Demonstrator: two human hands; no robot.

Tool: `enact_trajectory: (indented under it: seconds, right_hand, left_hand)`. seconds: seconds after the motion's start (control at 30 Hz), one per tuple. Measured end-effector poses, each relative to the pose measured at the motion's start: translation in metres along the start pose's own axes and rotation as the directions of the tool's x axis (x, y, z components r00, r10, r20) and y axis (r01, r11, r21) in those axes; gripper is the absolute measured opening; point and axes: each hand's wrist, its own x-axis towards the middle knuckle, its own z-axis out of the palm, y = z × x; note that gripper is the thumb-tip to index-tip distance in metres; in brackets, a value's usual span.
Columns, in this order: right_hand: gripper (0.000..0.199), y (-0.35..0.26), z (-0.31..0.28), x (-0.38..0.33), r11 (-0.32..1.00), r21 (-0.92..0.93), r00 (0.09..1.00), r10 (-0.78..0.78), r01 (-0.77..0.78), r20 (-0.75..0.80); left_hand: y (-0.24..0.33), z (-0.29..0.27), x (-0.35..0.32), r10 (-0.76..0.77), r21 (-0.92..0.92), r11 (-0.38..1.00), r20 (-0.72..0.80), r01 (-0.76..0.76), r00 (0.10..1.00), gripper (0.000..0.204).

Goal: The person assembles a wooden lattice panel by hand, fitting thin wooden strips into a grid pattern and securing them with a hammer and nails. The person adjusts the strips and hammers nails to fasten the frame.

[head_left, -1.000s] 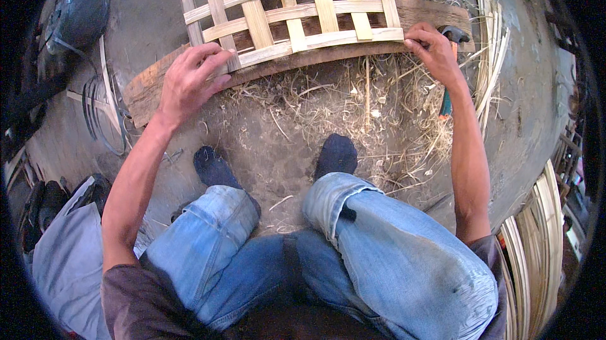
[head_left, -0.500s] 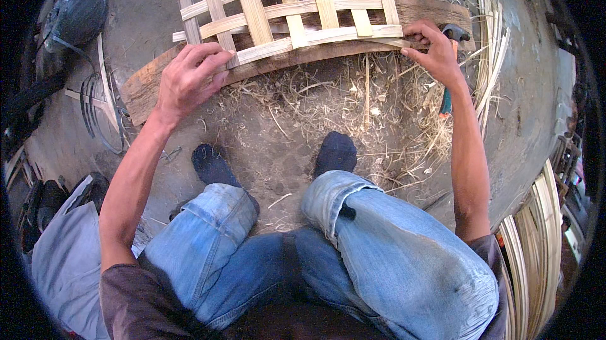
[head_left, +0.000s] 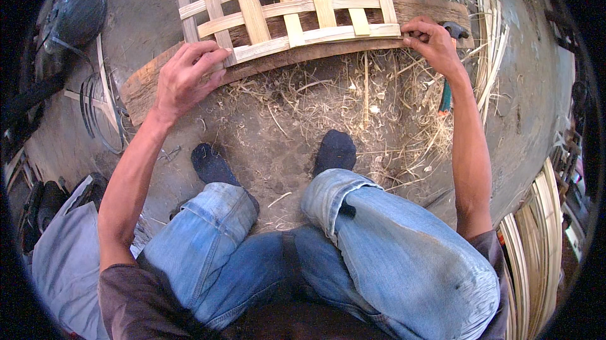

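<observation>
A woven lattice of pale bamboo strips lies on a curved wooden plank in front of me. My left hand is closed at the lattice's near left corner, with its fingertips on the end of the nearest crosswise bamboo strip. At that strip's other end, my right hand pinches with thumb and fingers. Much of what lies between the fingertips of each hand is hidden. Just right of my right hand rests a hammer with a dark head and a green and orange handle.
Shavings litter the ground between the plank and my feet. Long thin strips lie at the far right, with a bundle of wider strips at the near right. A clear plastic bag and coiled strapping are on the left.
The loose narrow end that showed below the lattice's near right edge now lines up with the edge strip. My right hand's fingers have curled in more; the lattice has shifted slightly left.
</observation>
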Motion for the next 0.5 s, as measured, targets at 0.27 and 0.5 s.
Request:
enact_trajectory:
  seconds: [0.27, 0.5]
  right_hand:
    - [0.024, -0.002, 0.004, 0.0, 0.999, 0.043, 0.999, -0.018, 0.019, -0.043]
    - [0.032, 0.01, 0.004, -0.007, 0.997, 0.013, 0.996, 0.071, -0.07, -0.061]
  left_hand:
    - [-0.004, -0.001, -0.003, -0.008, -0.018, 1.0, 0.003, 0.008, 1.0, 0.046]
    - [-0.04, -0.007, -0.045, -0.222, -0.122, 0.97, -0.093, 0.21, 0.971, 0.064]
